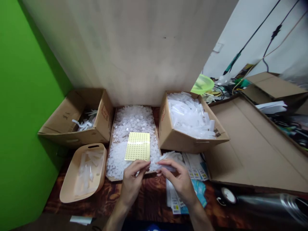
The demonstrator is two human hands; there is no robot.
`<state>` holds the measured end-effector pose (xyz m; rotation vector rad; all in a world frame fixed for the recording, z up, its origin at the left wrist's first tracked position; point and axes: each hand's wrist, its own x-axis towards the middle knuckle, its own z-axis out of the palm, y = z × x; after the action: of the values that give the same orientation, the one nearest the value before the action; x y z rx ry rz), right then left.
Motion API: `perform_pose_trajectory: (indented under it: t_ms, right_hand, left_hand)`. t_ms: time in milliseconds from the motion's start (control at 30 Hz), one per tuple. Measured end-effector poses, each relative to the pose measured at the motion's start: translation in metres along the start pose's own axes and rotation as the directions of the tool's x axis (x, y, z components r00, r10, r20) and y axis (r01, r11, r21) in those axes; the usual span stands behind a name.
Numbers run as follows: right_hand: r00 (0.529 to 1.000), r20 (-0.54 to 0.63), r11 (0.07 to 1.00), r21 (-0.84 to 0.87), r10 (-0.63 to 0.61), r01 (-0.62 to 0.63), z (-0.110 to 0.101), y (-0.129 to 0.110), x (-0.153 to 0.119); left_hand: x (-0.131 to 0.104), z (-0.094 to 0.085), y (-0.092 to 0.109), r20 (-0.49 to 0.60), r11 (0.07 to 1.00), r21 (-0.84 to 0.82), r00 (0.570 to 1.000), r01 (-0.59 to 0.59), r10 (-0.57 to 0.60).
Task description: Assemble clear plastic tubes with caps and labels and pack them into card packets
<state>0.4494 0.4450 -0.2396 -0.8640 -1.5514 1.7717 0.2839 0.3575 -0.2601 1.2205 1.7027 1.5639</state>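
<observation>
Grasping a translucent piece (169,167) in the right hand (177,175), near the white bits (134,119); cannot tell about any hold in the left hand (133,175). Could drop the piece among the bits through a loose pinch, or jog the yellow sheet (137,147) by stretching forward. Poised over the counter (151,197), with fingertips facing inward.

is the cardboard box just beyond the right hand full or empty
Full: in the cardboard box, translucent plastic pieces are heaped up to the rim.

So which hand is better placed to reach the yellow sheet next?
Probably the left hand: it's right by the yellow sheet. The right hand is farther and seems to hold a clear plastic piece. I can't tell if the left is empty.
</observation>
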Motion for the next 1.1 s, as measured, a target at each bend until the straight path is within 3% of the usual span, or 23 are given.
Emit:
perform_pose_trajectory:
  t_ms: [233,467,667,767,867,900,933,1000,1100]
  right_hand:
    - [0.998,0.06,0.995,0.102,-0.018,0.012,0.004,0.009,-0.004]
    - [0.992,0.006,0.99,0.067,-0.128,0.128,0.007,0.015,-0.002]
    - [0.989,-0.032,0.987,0.064,-0.146,0.148,0.014,0.023,0.01]
    - [0.982,-0.002,0.982,-0.033,-0.186,0.186,0.017,0.027,0.019]
    - [0.965,0.013,0.948,-0.186,-0.261,0.259,0.02,0.027,0.029]
    - [0.962,0.001,0.941,-0.205,-0.274,0.268,0.021,0.027,0.032]
    - [0.961,-0.02,0.941,-0.207,-0.276,0.266,0.021,0.027,0.034]
    - [0.963,-0.072,0.952,-0.19,-0.259,0.242,0.019,0.026,0.037]
    - [0.961,-0.128,0.959,-0.175,-0.246,0.222,0.016,0.024,0.036]
  left_hand:
    - [-0.001,-0.009,0.015,-0.008,0.985,-0.046,0.986,0.164,-0.165]
    - [0.002,-0.004,0.016,-0.026,0.987,-0.002,0.986,0.164,-0.164]
    - [0.011,0.001,0.013,-0.017,0.98,-0.002,0.98,0.2,-0.2]
    - [0.027,-0.018,0.004,0.121,0.987,0.076,0.982,0.139,-0.148]
    - [0.059,-0.051,-0.019,0.341,0.953,0.301,0.928,0.04,-0.146]
    - [0.073,-0.062,-0.029,0.298,0.891,0.454,0.938,0.021,-0.175]
    - [0.086,-0.071,-0.039,0.165,0.779,0.626,0.969,0.04,-0.182]
    - [0.108,-0.082,-0.056,0.05,0.692,0.718,0.986,0.077,-0.161]
    - [0.125,-0.086,-0.072,0.039,0.65,0.756,0.985,0.081,-0.168]
